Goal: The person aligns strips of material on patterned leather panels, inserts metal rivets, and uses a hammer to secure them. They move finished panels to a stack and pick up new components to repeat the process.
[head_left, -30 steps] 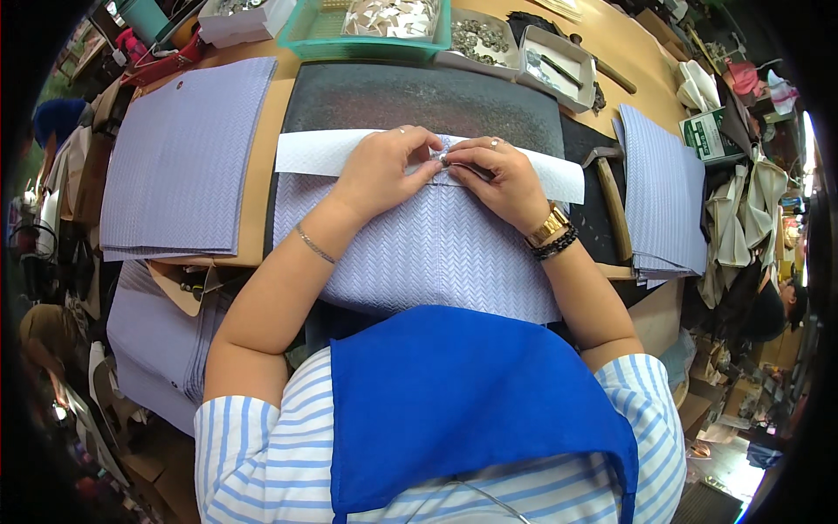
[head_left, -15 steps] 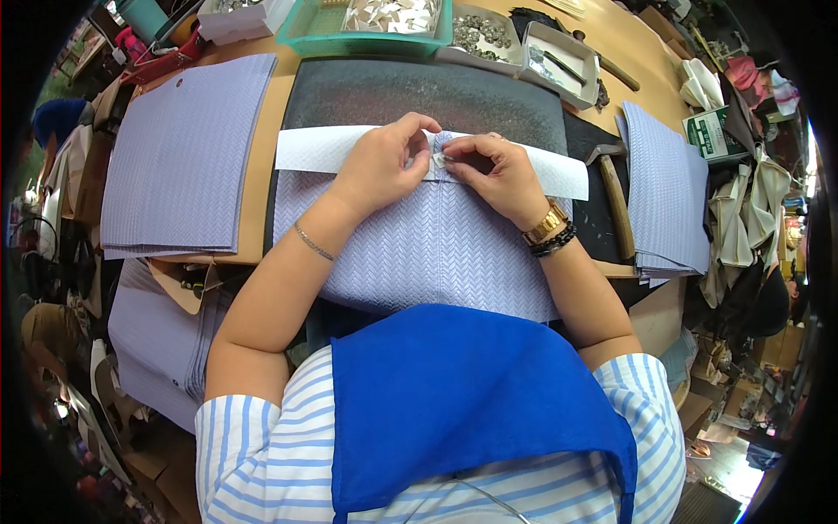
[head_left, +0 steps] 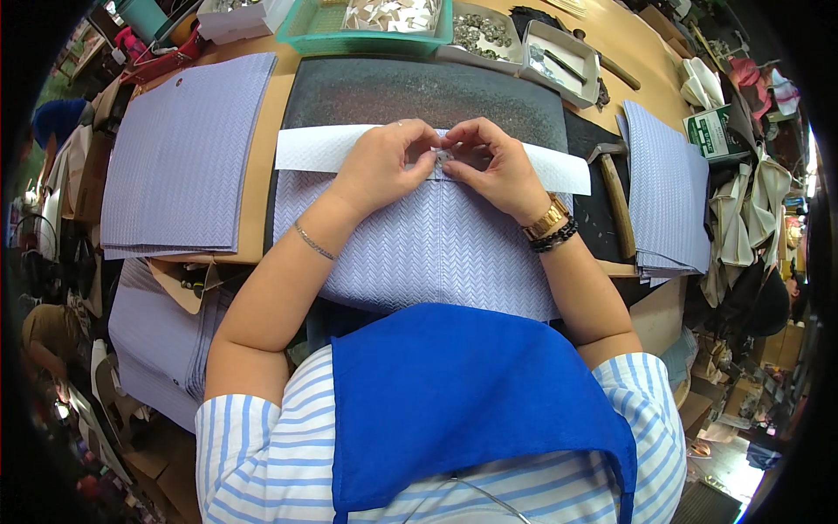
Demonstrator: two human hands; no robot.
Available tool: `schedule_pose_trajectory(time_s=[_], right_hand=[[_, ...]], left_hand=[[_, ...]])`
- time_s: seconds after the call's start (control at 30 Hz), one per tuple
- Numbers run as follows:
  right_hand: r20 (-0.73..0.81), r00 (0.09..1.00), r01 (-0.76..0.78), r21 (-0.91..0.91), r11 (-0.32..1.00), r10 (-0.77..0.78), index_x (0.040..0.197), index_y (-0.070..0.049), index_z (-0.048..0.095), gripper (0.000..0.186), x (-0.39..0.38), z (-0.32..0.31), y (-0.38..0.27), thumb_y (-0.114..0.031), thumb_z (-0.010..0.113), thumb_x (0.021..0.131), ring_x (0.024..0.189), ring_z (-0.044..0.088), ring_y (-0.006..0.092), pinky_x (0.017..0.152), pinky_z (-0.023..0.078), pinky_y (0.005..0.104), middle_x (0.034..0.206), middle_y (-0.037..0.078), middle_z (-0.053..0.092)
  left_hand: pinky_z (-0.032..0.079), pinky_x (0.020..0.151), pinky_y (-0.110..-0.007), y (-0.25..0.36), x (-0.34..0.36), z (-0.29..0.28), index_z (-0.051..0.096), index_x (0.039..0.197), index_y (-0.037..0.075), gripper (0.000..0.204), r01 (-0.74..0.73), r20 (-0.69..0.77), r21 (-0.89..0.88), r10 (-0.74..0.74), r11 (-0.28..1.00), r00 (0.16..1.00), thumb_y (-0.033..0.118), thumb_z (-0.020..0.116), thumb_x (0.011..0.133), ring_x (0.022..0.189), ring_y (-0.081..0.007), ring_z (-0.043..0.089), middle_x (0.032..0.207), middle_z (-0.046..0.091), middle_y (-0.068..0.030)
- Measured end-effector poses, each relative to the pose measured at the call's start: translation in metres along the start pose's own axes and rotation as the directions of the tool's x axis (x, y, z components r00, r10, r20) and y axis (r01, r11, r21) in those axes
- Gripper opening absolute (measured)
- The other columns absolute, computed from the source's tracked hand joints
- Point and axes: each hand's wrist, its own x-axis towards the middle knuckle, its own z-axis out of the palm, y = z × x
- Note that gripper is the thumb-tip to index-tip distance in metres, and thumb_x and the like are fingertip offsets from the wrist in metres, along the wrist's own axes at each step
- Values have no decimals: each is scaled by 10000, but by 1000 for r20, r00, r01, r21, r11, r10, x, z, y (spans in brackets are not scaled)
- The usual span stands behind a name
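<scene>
Nearest the viewer is the worker's plain blue cloth apron (head_left: pixel 480 402) over a blue-and-white striped shirt. Beyond it, centred between the forearms, lies a lavender panel embossed with a herringbone weave (head_left: pixel 436 240), a seam running up its middle and a long white textured strip (head_left: pixel 319 150) across its far end. The left hand (head_left: pixel 380 168) and right hand (head_left: pixel 508 172) meet there, each with thumb and fingers narrowly parted around a small silvery metal piece (head_left: pixel 443 161) at the seam; whether either grips it, I cannot tell. The work on this panel looks partway along: the piece is at its spot, but the fingers are on it, so its fixing seems unfinished. A wooden-handled hammer (head_left: pixel 616 196) lies unheld, right of the panel. Similar lavender sheets wait in a left stack (head_left: pixel 188 166) and a right stack (head_left: pixel 668 192); which are finished is unclear. Farther off, past a dark slab (head_left: pixel 419 92), a translucent green basket (head_left: pixel 301 42) and loose metal fittings (head_left: pixel 482 33) sit on the tan worktop (head_left: pixel 624 44).
</scene>
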Motion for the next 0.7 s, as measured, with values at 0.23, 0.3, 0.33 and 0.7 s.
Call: schedule_pose_trajectory(time_s=[0.23,0.3,0.33,0.7], right_hand=[[-2,999,-32,109,994,32,1202,-32,620,327,-3,0,8,-39,776,915,1041,711,149,934,574,299,1099,63,738],[-26,999,-21,83,996,23,1181,-27,626,302,-3,-1,9,-31,770,915,1020,720,147,909,583,298,1064,61,740],[-38,999,8,48,999,-6,1173,-26,630,296,-3,-2,9,-31,772,913,1009,724,147,896,587,300,1045,64,743],[12,1000,-24,-32,999,24,1170,-23,629,287,-3,-7,-3,-6,767,919,975,703,128,856,580,279,1053,68,720]], left_hand=[[496,624,-313,-6,-2,3,776,958,65,81,-75,5,57,74,996,997,113,780,893,658,-190,618,845,667,-85],[501,643,-377,-6,0,2,784,955,73,117,-138,8,157,139,978,990,129,808,855,677,-268,632,810,634,-112],[501,647,-397,-6,1,1,785,960,73,134,-176,-1,175,179,969,984,135,814,845,680,-292,633,803,629,-117],[552,688,-371,3,4,-1,803,953,77,167,-124,-23,126,128,984,992,176,844,824,727,-278,691,854,704,-91]])
